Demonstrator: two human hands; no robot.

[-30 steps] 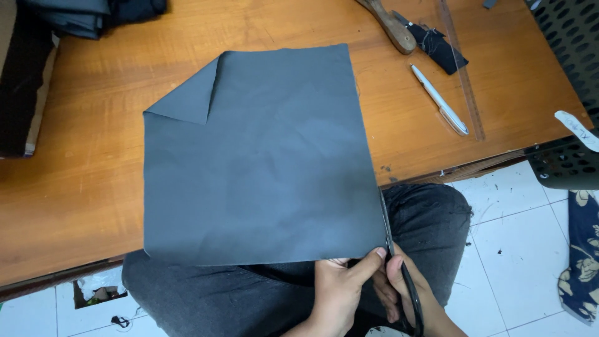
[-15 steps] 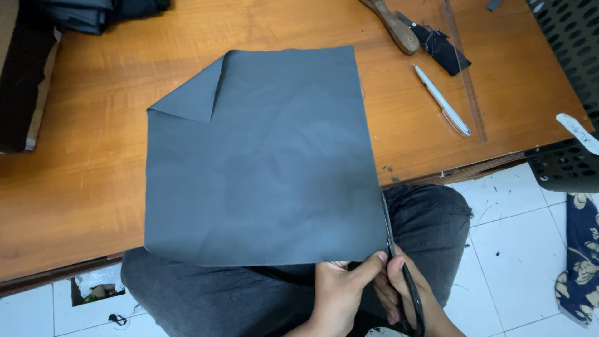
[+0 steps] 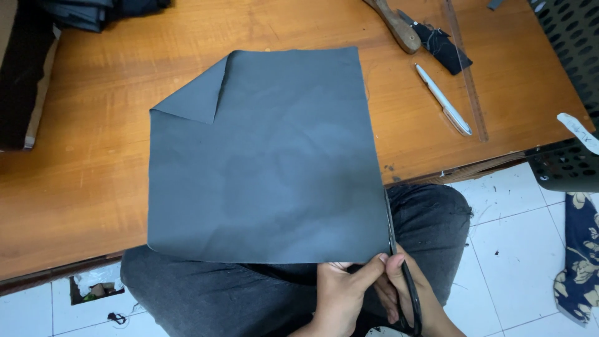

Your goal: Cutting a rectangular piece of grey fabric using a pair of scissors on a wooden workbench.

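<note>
Scissors with black handles (image 3: 399, 274), clasped in the right hand (image 3: 412, 293), run along the right edge of a dark grey square fabric sheet (image 3: 262, 162); left hand (image 3: 340, 290) pinches its near right corner, over the wooden table's (image 3: 81, 181) near edge.

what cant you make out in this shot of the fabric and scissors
Head view:
- Scissors: handles hidden inside the right hand; blade tips lost against the grey fabric edge.
- Left hand: wrist cut off by the bottom edge.
- Fabric's folded top-left corner hides what lies under it.
- Dark cloth pile: cut off by the top edge.
</note>
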